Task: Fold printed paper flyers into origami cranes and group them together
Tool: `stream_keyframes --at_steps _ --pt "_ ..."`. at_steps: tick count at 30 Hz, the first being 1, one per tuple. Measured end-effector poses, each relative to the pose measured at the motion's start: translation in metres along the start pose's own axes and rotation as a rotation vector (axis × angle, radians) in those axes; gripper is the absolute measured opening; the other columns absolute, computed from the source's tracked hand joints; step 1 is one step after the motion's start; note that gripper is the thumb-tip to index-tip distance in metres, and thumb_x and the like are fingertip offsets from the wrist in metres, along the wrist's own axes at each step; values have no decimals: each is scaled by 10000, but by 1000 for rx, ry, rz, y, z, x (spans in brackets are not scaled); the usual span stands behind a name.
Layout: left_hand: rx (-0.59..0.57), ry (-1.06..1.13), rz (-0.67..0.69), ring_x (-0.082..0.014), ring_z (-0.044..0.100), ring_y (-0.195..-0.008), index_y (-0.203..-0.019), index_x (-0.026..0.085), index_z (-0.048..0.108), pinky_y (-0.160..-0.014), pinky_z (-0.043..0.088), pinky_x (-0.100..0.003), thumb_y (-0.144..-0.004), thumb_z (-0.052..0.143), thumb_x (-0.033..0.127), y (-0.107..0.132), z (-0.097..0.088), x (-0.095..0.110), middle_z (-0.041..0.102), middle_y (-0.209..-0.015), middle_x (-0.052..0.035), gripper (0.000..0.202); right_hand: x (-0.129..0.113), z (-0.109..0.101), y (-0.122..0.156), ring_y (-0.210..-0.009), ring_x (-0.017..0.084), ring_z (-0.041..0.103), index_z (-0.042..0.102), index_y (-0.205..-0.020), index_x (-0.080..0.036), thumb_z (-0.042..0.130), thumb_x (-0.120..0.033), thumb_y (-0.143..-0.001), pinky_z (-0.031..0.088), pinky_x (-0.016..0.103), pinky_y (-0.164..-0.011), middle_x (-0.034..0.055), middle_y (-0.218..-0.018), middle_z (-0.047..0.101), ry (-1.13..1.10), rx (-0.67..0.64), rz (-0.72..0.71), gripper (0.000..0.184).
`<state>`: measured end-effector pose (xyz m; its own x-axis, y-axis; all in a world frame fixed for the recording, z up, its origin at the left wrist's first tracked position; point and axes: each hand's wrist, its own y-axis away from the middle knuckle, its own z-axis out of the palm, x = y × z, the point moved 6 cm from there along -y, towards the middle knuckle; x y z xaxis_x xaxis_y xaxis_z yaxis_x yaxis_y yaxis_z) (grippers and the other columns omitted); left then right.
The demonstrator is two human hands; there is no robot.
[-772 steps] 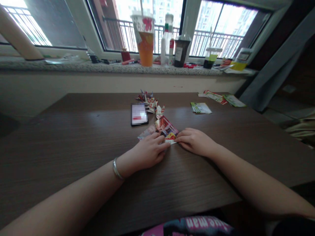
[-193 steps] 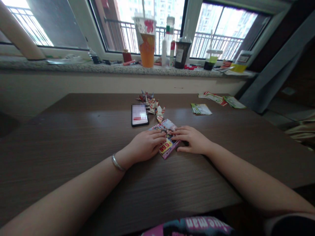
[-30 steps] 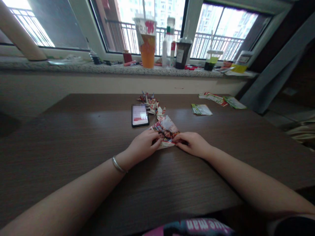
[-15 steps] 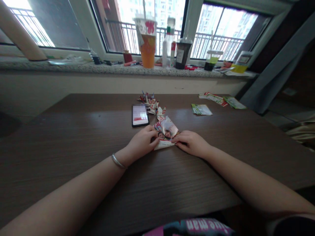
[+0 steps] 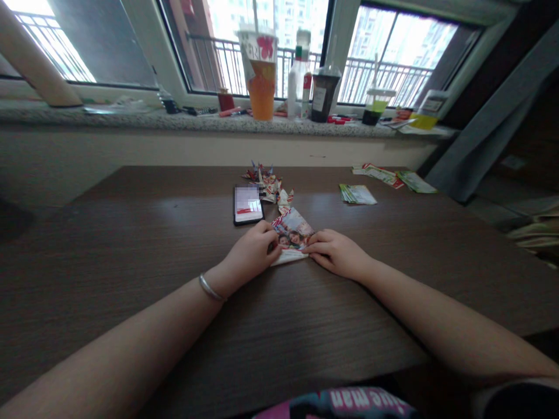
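Note:
A sheet of printed paper point(image 5: 293, 228) with a colour picture lies on the dark wooden table, its near edge folded over into a white strip. My left hand point(image 5: 255, 247) grips the paper's left edge between thumb and fingers. At the right edge my right hand point(image 5: 335, 251) pinches the paper near the fold. Just beyond the sheet sit several small folded paper pieces point(image 5: 271, 187) in a cluster. A phone point(image 5: 248, 205) with a lit screen lies to their left, close to my left hand's fingertips.
Green-and-white paper slips point(image 5: 358, 194) lie at the table's back right, with more printed strips point(image 5: 384, 176) behind. On the granite windowsill point(image 5: 192, 122) stand a tall cup of orange drink point(image 5: 262, 87), clear bottles point(image 5: 295, 84), a dark cup point(image 5: 322, 96) and other small items.
Both hands still hold the paper. The sheet has turned slightly, and my right hand has shifted a little to the left along its edge.

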<state>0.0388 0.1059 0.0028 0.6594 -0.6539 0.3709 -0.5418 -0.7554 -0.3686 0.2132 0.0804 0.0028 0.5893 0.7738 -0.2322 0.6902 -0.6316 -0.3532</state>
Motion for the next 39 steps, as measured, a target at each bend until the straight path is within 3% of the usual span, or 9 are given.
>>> stream_keyframes --at_steps 33,39 --pt "-31 -17 -67 -159 527 -762 -712 154 546 -736 468 -301 -836 553 165 1 2 -3 525 -873 -58 124 2 5 -1 -907 183 585 716 -1015 -243 529 -286 -922 478 315 -805 51 -991 681 88 -7 28 214" --pt "-42 -20 -71 -163 526 -774 -808 154 583 -737 464 -301 -840 549 177 0 3 -4 524 -892 -56 52 1 5 0 -881 186 573 700 -1089 -276 512 -290 -931 467 311 -773 48 -994 667 148 -28 28 246"
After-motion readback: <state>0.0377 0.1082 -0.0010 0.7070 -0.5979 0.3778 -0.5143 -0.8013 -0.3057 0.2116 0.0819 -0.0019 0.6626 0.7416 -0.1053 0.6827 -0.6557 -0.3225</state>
